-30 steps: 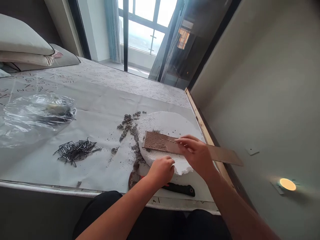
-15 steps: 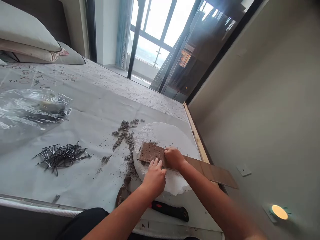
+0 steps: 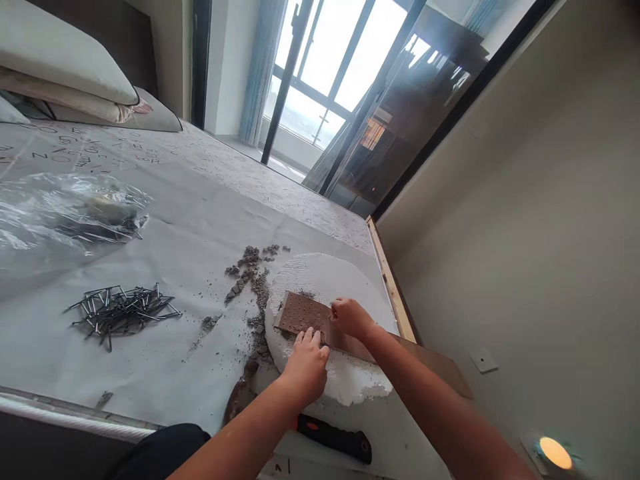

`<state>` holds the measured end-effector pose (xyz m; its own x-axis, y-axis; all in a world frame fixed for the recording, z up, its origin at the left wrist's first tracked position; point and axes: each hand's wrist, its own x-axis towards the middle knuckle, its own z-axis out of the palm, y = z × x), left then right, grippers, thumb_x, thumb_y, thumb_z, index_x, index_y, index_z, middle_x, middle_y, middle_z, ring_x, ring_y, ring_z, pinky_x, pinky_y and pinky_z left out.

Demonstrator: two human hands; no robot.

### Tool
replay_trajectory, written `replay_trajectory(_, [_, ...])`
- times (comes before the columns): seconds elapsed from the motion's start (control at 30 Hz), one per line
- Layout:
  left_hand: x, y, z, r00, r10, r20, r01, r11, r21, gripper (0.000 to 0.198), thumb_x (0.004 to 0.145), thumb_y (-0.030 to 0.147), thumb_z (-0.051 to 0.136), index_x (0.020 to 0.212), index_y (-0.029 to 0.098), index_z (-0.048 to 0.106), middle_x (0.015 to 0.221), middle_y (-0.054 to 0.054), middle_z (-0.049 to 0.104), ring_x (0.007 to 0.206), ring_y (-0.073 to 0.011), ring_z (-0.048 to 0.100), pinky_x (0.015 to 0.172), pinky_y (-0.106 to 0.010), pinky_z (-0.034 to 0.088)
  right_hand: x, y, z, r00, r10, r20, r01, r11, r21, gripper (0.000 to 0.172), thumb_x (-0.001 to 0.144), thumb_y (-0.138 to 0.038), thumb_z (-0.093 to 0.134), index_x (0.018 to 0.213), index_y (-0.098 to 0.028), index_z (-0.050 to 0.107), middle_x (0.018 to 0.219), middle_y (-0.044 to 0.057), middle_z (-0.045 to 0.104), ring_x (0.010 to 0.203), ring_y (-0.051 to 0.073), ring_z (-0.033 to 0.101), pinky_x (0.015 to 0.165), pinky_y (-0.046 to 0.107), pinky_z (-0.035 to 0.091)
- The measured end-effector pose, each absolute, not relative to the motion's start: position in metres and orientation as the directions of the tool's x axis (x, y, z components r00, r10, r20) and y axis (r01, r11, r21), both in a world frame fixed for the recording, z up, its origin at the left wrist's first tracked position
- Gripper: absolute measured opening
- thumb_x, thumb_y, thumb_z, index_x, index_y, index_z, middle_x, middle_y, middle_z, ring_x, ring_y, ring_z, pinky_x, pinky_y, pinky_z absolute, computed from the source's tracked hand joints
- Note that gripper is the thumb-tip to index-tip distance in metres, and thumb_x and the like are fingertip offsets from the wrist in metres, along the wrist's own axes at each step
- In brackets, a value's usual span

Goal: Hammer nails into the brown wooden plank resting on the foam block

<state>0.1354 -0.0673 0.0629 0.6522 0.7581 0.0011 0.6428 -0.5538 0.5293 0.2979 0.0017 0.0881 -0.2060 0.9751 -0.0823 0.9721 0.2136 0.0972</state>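
A brown board dotted with rows of small holes lies across a round white foam block. The fingers of my left hand are stretched out and rest on the board's near edge, just right of the holes. My right hand is closed in a fist over the board, right of the holed part. Whatever it holds is hidden by the fingers. Below my left forearm lies a hammer with a black and red handle; its brownish head shows partly on the other side of the arm.
A pile of nails lies on the grey sheet at left, below a clear plastic bag. Grey crumbs are scattered beside the foam. A wooden rail and the wall border the right side.
The camera view has shifted slightly, so the foam, board and hands sit a little lower. Both hands keep nearly the same places on the board, the right one still closed.
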Motion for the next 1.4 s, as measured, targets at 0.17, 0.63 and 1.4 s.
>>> replay_trajectory(0.17, [0.136, -0.068, 0.064, 0.643, 0.766, -0.002, 0.663, -0.555, 0.502, 0.037, 0.067, 0.015, 0.053, 0.102, 0.01, 0.063, 0.134, -0.021, 0.045, 0.13, -0.0346, 0.032, 0.106, -0.051, 0.023, 0.302, 0.005, 0.093, -0.188, 0.982, -0.019, 0.982, 0.188, 0.014, 0.016, 0.072, -0.012, 0.051, 0.076, -0.013, 0.067, 0.079, 0.008, 0.069, 0.071, 0.015, 0.06, 0.063, 0.022, 0.04])
replay_trajectory(0.63, [0.143, -0.051, 0.07, 0.462, 0.871, -0.17, -0.096, 0.239, 0.966, 0.041, 0.076, 0.022, 0.042, 0.115, 0.014, 0.053, 0.104, -0.014, 0.063, 0.094, -0.0225, 0.061, 0.081, -0.035, 0.047, 0.297, -0.03, 0.141, -0.429, 0.88, -0.205, 0.885, 0.364, -0.291, 0.013, 0.068, -0.011, 0.052, 0.068, -0.015, 0.064, 0.061, -0.002, 0.062, 0.053, 0.007, 0.05, 0.049, 0.016, 0.037])
replay_trajectory(1.4, [0.146, -0.058, 0.049, 0.437, 0.899, -0.031, 0.441, -0.184, 0.878, 0.046, 0.072, 0.0, 0.039, 0.106, 0.015, 0.066, 0.124, -0.014, 0.057, 0.118, -0.0262, 0.05, 0.1, -0.039, 0.034, 0.302, -0.011, 0.075, -0.333, 0.937, -0.109, 0.926, 0.346, 0.151, 0.022, 0.075, -0.008, 0.047, 0.083, -0.008, 0.068, 0.088, 0.015, 0.067, 0.081, 0.023, 0.062, 0.069, 0.029, 0.045])
